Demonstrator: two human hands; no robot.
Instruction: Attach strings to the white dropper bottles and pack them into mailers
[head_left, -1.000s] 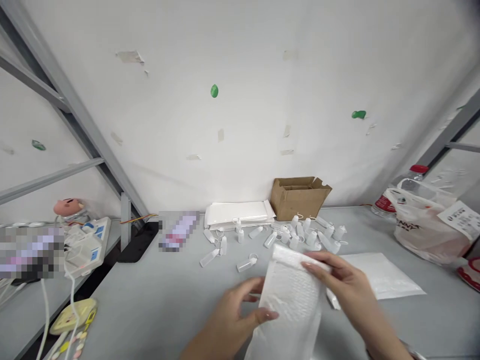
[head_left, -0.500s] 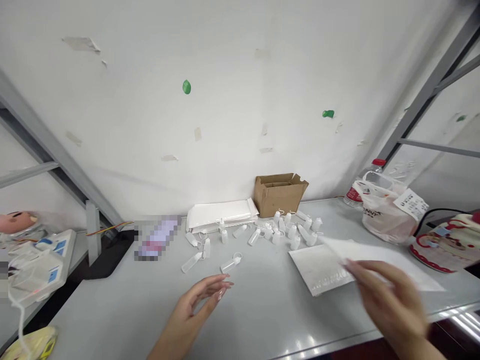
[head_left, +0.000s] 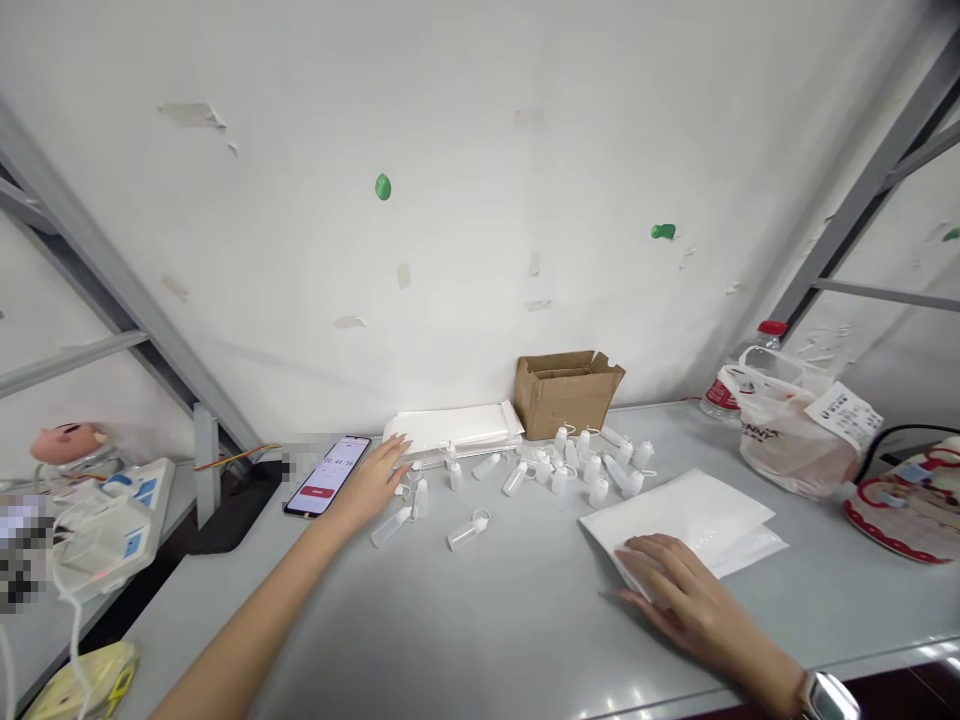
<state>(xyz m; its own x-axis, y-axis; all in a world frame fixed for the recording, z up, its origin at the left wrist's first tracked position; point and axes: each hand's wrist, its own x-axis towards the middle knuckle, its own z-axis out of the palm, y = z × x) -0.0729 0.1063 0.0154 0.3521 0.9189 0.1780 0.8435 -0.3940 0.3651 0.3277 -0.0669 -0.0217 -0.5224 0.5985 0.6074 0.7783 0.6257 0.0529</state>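
Note:
My left hand [head_left: 371,480] is stretched out over the grey table [head_left: 495,620], fingers apart, its tips at the edge of a stack of white padded envelopes [head_left: 454,428] by the wall. It holds nothing. A phone [head_left: 328,476] with a lit screen lies just left of it, and small white plastic bottles [head_left: 391,525] lie just right of it. My right hand [head_left: 679,590] rests flat, fingers spread, on the near corner of two white padded envelopes [head_left: 694,515] lying on the table.
Several small bottles [head_left: 592,465] are scattered in front of an open cardboard box [head_left: 566,390]. A plastic bag [head_left: 799,430], a water bottle [head_left: 724,385] and a red-and-white bag [head_left: 911,495] stand at the right. Power strips and cables [head_left: 112,520] sit at the left, with metal shelf posts on both sides.
My right hand laid the padded envelope on the one to the right and now presses on it. My left hand let go and reached far forward to the envelope stack.

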